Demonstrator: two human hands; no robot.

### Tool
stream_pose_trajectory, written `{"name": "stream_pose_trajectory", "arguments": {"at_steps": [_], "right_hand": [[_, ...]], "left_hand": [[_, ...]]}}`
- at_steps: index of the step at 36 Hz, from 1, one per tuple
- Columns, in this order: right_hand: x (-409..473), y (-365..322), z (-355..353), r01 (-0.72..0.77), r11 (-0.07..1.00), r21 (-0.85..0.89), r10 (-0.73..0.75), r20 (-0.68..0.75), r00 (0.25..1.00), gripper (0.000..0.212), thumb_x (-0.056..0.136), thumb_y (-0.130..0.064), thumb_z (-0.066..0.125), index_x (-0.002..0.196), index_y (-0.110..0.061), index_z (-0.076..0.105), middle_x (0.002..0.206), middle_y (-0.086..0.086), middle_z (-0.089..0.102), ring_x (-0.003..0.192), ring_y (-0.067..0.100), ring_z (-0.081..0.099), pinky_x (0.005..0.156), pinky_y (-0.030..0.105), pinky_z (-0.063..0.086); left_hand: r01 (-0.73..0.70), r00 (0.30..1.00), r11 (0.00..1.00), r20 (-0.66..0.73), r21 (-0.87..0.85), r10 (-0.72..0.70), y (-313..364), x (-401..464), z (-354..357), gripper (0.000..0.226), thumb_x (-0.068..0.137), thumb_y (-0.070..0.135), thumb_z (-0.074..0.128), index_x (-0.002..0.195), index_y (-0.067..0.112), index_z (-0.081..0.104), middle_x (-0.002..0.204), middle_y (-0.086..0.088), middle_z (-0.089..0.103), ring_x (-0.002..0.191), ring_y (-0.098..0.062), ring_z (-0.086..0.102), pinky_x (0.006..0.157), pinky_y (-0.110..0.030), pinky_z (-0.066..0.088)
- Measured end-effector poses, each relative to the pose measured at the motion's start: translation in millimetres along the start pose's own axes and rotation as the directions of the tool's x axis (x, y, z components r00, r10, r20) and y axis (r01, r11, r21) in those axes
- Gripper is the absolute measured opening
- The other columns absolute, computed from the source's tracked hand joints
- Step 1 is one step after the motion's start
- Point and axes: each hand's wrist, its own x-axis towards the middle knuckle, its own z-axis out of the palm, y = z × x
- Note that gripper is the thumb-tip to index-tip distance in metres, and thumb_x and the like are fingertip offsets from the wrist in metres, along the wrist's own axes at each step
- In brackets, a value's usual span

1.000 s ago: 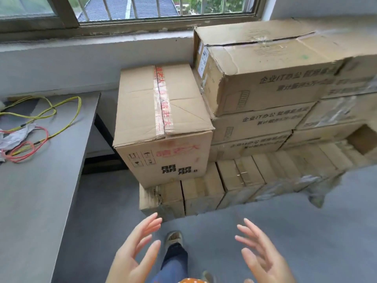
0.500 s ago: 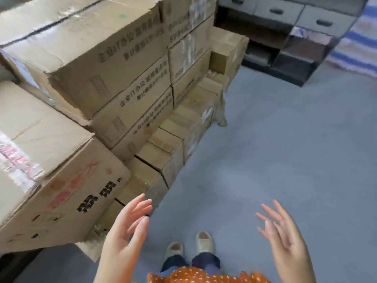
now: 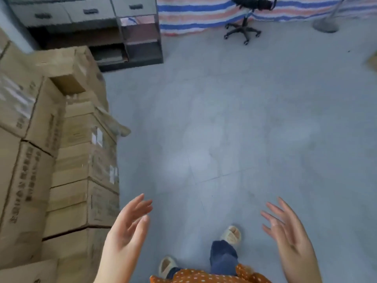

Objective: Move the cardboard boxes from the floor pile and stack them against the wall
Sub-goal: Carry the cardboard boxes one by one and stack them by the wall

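Left hand: left hand [image 3: 127, 229] raised at near centre-left, palm turned inward, fingers straight and slightly spread; released, holding nothing. It lies just beside the near edge of the box stack; contact cannot be told.
Right hand: right hand [image 3: 289, 231] raised at near right, palm turned inward toward the other hand, fingers spread and loose; released, holding nothing, over bare floor.
Boxes: cardboard boxes [image 3: 51, 160] stacked several layers high along the left side, from near to far; printed sides blurred, text not readable. A torn flap sticks out on the right side of the stack at mid height.
Floor: grey floor [image 3: 234, 123] between the stack and the right edge, faint seam lines visible.
Feet: two light shoes [image 3: 231, 234] and blue trouser legs at near centre, below an orange dotted garment.
Far left: grey cabinet [image 3: 98, 27] with drawers and open shelves.
Far centre: black office chair [image 3: 244, 25] on castors, before a striped cloth [image 3: 193, 15].
Far right: round stand base [image 3: 326, 25].
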Motion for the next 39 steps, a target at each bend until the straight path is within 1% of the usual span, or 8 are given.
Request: {"name": "stream_pose_trajectory", "arguments": {"at_steps": [12,16,19,22,25,30,35,39], "right_hand": [[74.0,5.2,-168.4,0.075,0.995,0.068,-0.049,-0.331,0.942,0.067,0.045,-0.092,0.06,0.106,-0.065,0.058,0.114,-0.023,0.066,0.101,0.004,0.066,0.089,0.036,0.05],[87.3,12.3,-216.9,0.071,0.995,0.077,-0.027,-0.463,0.886,0.063,0.051,-0.089,0.06,0.108,-0.062,0.059,0.115,-0.018,0.067,0.101,0.006,0.067,0.087,0.034,0.053],[93.7,20.3,-244.7,0.054,0.995,0.086,0.001,-0.536,0.844,0.031,0.082,-0.042,0.065,0.103,-0.065,0.059,0.111,-0.02,0.068,0.099,0.008,0.068,0.085,0.031,0.052],[100.4,36.7,-270.0,-0.035,0.997,0.068,0.068,-0.573,0.816,0.069,0.091,0.001,0.05,0.1,-0.066,0.06,0.11,-0.02,0.068,0.097,0.008,0.068,0.085,0.033,0.051],[114.2,44.0,-286.7,-0.095,0.989,0.11,0.143,-0.599,0.788,0.063,0.092,-0.005,0.052,0.1,-0.067,0.059,0.11,-0.022,0.068,0.096,0.004,0.068,0.086,0.036,0.052],[157.2,42.3,-311.2,-0.102,0.982,0.161,0.184,-0.657,0.731,0.022,0.08,-0.059,0.053,0.1,-0.068,0.058,0.111,-0.024,0.067,0.095,0.002,0.068,0.085,0.032,0.052],[229.9,52.9,-349.9,-0.124,0.982,0.141,0.187,-0.69,0.699,0.051,0.092,-0.002,0.051,0.108,-0.049,0.063,0.108,-0.023,0.068,0.095,0.007,0.068,0.085,0.032,0.052],[296.3,45.9,-378.1,-0.113,0.982,0.151,0.188,-0.711,0.678,0.042,0.093,-0.002,0.05,0.116,-0.036,0.057,0.109,-0.022,0.068,0.095,0.004,0.068,0.089,0.035,0.05]], "left_hand": [[-0.111,0.947,0.994,0.305,0.017,0.101,60.7,36.9,213.3,0.034,0.065,0.05,0.059,0.098,0.056,0.065,0.107,0.011,0.072,0.099,-0.007,0.067,0.089,-0.018,0.05],[-0.156,0.898,0.987,0.42,0.031,0.129,72.1,43.9,284.1,0.032,0.087,0.006,0.066,0.106,0.032,0.067,0.103,0.013,0.072,0.096,-0.005,0.067,0.08,-0.006,0.048],[-0.187,0.866,0.98,0.481,0.068,0.132,81.4,48.6,329.0,0.046,0.088,-0.011,0.053,0.104,0.029,0.068,0.103,0.014,0.072,0.093,-0.004,0.068,0.078,-0.005,0.047],[-0.216,0.84,0.973,0.524,0.082,0.142,88.3,54.7,368.7,0.058,0.087,-0.012,0.053,0.097,0.043,0.066,0.103,0.012,0.072,0.092,-0.001,0.068,0.078,-0.006,0.048],[-0.23,0.803,0.967,0.583,0.109,0.126,94.2,64.4,404.9,0.061,0.087,-0.012,0.053,0.095,0.047,0.065,0.103,0.014,0.072,0.093,0.0,0.067,0.078,-0.006,0.048],[-0.251,0.766,0.958,0.633,0.139,0.109,100.8,91.3,465.0,0.053,0.089,-0.003,0.058,0.098,0.049,0.063,0.101,0.015,0.072,0.093,0.0,0.067,0.078,-0.007,0.048],[-0.263,0.737,0.957,0.666,0.126,0.115,111.1,136.9,544.0,0.059,0.088,-0.01,0.056,0.094,0.048,0.064,0.101,0.016,0.072,0.092,0.0,0.067,0.078,-0.006,0.048],[-0.265,0.714,0.959,0.689,0.098,0.127,133.0,177.4,610.6,0.061,0.089,-0.01,0.053,0.093,0.05,0.064,0.103,0.017,0.071,0.094,0.001,0.066,0.079,-0.005,0.047]]}}
